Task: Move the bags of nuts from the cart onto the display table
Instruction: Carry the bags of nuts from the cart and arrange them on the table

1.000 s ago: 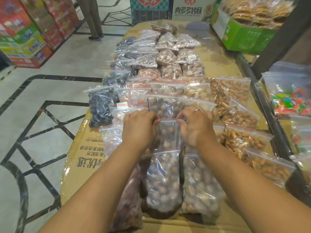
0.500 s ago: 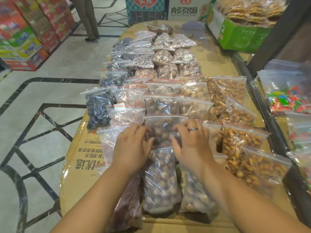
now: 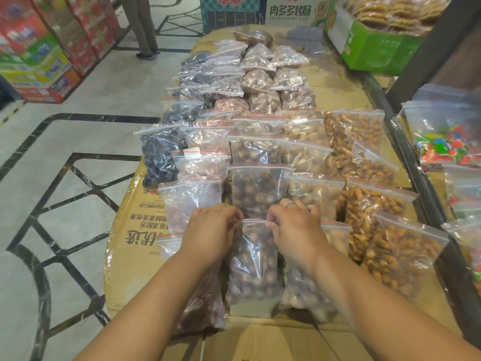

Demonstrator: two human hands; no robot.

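Observation:
Rows of clear zip bags of nuts and dried fruit cover the cardboard-topped display table (image 3: 130,230). The nearest bag of brown nuts (image 3: 256,261) lies flat in the middle row. My left hand (image 3: 213,230) pinches its top left corner and my right hand (image 3: 294,225), with a ring on one finger, pinches its top right corner. Just behind it lies another bag of brown nuts (image 3: 257,188). Bags of orange coated nuts (image 3: 374,204) fill the right row, and dark dried fruit bags (image 3: 158,155) line the left. The cart is out of view.
Bags of coloured candy (image 3: 447,147) sit on a shelf at right behind a dark rail (image 3: 416,178). A green box of biscuits (image 3: 374,45) stands at the far right. Stacked red cartons (image 3: 39,53) are on the floor at left, and a person's legs (image 3: 141,27) stand beyond.
Both hands have pulled back toward me from the second bag's top edge to the nearest bag's top edge and now pinch its corners.

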